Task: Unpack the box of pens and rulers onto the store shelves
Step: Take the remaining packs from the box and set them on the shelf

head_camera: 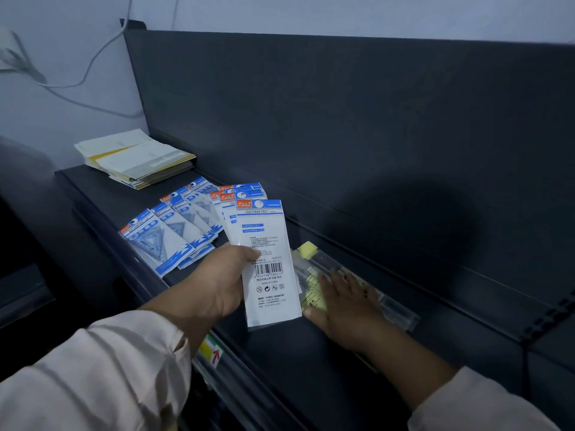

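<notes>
Packs (267, 259) sitting fanned in left hand (217, 284) above shelf (305, 362), fingers gripping lower edge. Looking light, slick, bendy; pinching low end probably suiting. Right hand (345, 301) pressing flat, fingers straight, on clear rulers (395, 307) beside. More packs lying in row (168, 234) at left. Box not showing.

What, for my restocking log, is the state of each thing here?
left hand: gripping the held packets.
held packets: fanned, barcode side showing.
right hand: flat, pressing on ruler packs.
ruler packs: lying on shelf under that hand.
shelved packets: overlapped, fronts up.
paper stack: lying at shelf's end.
</notes>
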